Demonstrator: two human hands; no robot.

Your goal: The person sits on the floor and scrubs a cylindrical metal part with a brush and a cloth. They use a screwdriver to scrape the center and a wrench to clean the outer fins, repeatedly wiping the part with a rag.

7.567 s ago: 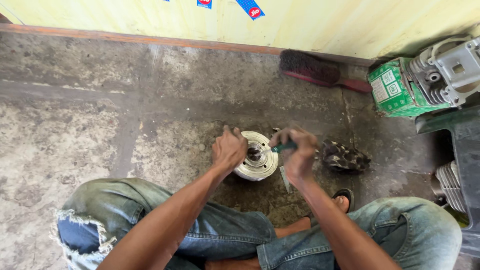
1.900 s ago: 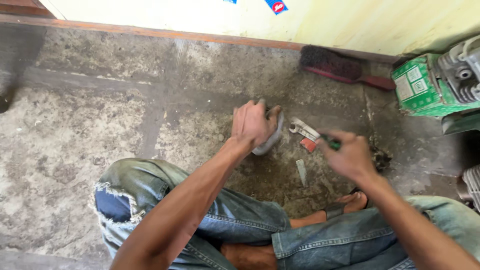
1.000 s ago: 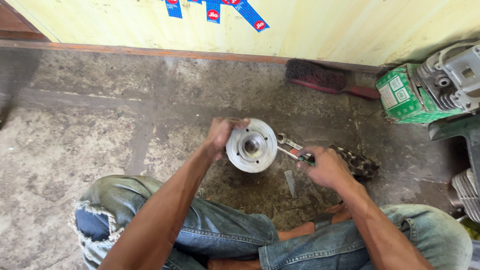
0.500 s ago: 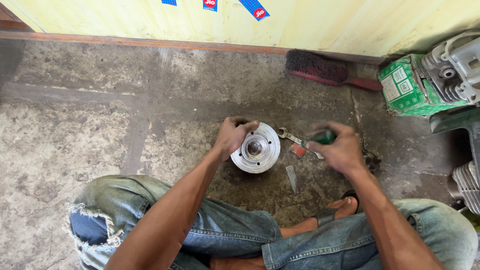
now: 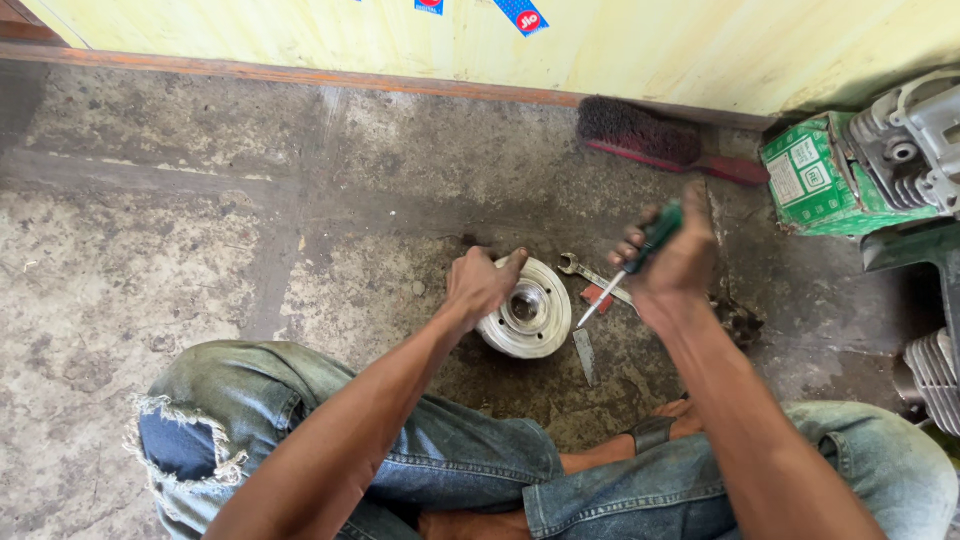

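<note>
left hand (image 5: 478, 285) grasps the rim of the round silver metal hub (image 5: 527, 320) on the concrete floor (image 5: 180, 230), right hand (image 5: 672, 262) clenched on a green-handled screwdriver (image 5: 634, 262) raised just right of it, shaft slanting down-left, tip toward the hub.

Left of disc: bare grey concrete floor (image 5: 150, 240), open out to the wall base.
Behind disc: open floor up to the red-handled black bristle brush (image 5: 640, 135).
Right of round silver metal disc (image 5: 535, 322): crowded; silver open-ended spanner (image 5: 590, 272), small red flat piece (image 5: 597, 297) and grey metal strip (image 5: 584, 356) lie close together.
Far right: green cardboard box (image 5: 815, 180) and grey finned engine part (image 5: 915, 135) block passage.
Near side: the person's blue-jeaned legs (image 5: 440, 460) close off access.
</note>
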